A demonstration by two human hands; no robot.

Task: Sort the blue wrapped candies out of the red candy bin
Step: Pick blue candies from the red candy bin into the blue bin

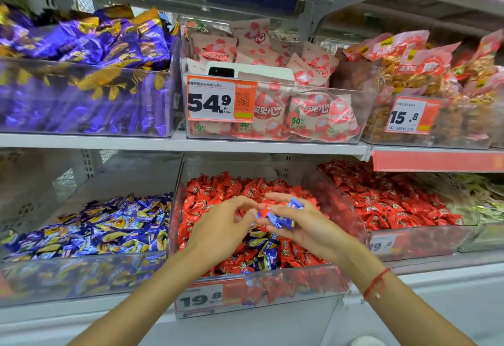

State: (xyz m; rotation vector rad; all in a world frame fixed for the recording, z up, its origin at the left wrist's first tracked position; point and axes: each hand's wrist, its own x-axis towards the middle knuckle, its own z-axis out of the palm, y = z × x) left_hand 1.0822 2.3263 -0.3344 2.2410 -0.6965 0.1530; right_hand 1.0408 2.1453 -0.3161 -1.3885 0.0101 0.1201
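Note:
The clear red candy bin [272,283] stands in the middle of the lower shelf, heaped with red wrapped candies [218,190]. A cluster of blue wrapped candies [263,250] lies among them near the front. My right hand [305,223] hovers over the bin, palm turned left, and holds several blue candies [281,219] in its curled fingers. My left hand [221,225] is beside it, fingers bent, its fingertips meeting the right hand at the candies. To the left stands the bin of blue and gold candies [90,228].
A second red candy bin [395,204] stands to the right. The upper shelf [163,142] carries bins of purple sweets [81,73], pink packets [272,78] and orange snack bags [431,86]. A white phone [245,73] rests in the pink bin. Price tags hang on the bin fronts.

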